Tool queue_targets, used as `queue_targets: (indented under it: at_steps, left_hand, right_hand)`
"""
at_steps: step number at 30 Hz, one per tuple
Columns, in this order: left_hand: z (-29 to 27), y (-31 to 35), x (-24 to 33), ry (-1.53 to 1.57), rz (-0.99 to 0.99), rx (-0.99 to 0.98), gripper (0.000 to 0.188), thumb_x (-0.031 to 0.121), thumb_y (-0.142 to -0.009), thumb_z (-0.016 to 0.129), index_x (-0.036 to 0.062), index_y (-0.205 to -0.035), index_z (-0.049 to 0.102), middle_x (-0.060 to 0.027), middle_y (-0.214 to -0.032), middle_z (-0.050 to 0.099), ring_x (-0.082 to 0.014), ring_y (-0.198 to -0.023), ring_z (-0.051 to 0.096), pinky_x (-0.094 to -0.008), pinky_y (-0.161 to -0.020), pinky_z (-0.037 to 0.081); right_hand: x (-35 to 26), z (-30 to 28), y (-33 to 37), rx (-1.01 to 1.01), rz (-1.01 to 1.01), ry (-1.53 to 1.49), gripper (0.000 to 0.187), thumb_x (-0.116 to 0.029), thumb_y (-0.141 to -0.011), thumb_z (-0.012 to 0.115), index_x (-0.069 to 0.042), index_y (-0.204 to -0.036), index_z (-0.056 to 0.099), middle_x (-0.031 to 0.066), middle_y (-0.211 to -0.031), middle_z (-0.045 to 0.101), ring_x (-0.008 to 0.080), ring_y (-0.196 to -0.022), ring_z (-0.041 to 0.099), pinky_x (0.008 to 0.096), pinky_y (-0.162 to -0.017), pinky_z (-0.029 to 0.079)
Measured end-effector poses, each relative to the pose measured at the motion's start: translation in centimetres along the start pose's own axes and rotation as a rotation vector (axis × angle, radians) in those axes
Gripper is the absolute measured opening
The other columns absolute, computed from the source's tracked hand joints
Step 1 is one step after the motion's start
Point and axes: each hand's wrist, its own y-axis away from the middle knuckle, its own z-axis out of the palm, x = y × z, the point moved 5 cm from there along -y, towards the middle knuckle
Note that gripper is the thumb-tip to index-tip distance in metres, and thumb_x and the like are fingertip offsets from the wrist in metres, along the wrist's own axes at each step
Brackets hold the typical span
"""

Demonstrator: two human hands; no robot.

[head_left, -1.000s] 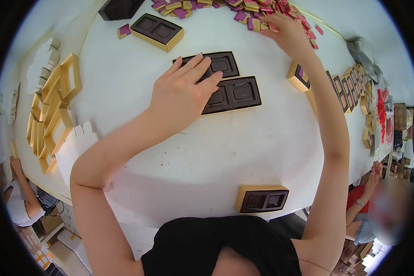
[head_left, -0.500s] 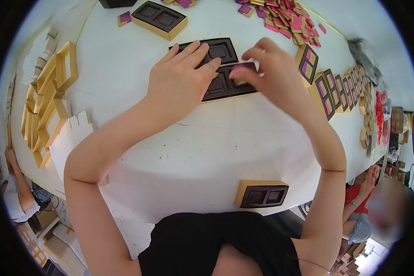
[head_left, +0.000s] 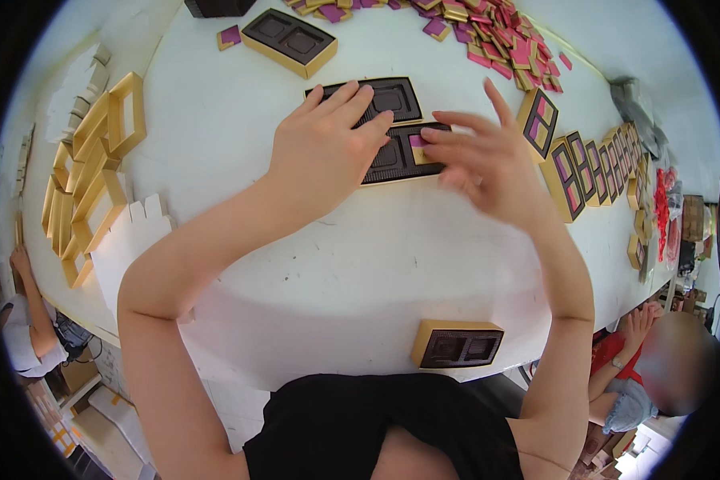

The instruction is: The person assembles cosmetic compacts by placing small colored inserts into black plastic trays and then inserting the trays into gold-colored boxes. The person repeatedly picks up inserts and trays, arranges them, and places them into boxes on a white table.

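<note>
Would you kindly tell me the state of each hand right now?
Left hand: open, spread over two dark trays.
Right hand: open, at the purple-and-gold piece; whether it touches it cannot be told.

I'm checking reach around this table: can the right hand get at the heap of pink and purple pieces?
Probably yes: the heap lies beyond the right hand, with nothing evident between them; a box with pieces sits off to the right.
</note>
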Motion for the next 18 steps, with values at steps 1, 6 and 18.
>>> queue_targets:
  at_steps: [1,6,18]
  left_hand:
    - [0.0,0.0,0.0,-0.002,0.000,-0.004,0.026,0.020,-0.082,0.076,0.0115,-0.107,0.073,-0.0132,-0.117,0.068,-0.0282,-0.113,0.065,-0.0457,-0.095,0.053]
    - [-0.2,-0.3,0.3,0.031,0.028,-0.003,0.026,0.019,-0.082,0.076,0.0110,-0.107,0.073,-0.0133,-0.117,0.068,-0.0287,-0.113,0.064,-0.0463,-0.094,0.053]
    - [0.0,0.0,0.0,0.014,0.022,0.002,0.025,0.019,-0.083,0.075,0.0107,-0.107,0.073,-0.0136,-0.118,0.068,-0.0292,-0.114,0.064,-0.0463,-0.095,0.053]
  right_hand:
    - [1.7,-0.3,-1.1,0.014,-0.006,-0.069,0.027,-0.033,-0.087,0.071,-0.011,-0.102,0.074,0.0055,-0.101,0.073,0.0239,-0.103,0.066,0.0531,-0.114,0.035]
    - [15.3,-0.4,-4.0,-0.065,0.582,0.225,0.021,-0.020,-0.089,0.068,-0.004,-0.102,0.072,0.0142,-0.086,0.071,0.0310,-0.079,0.067,0.0417,-0.073,0.052]
    - [10.6,0.2,-1.1,0.064,0.507,-0.081,0.037,-0.011,-0.084,0.073,-0.008,-0.120,0.066,0.0116,-0.112,0.070,0.0278,-0.088,0.065,0.0388,-0.079,0.052]
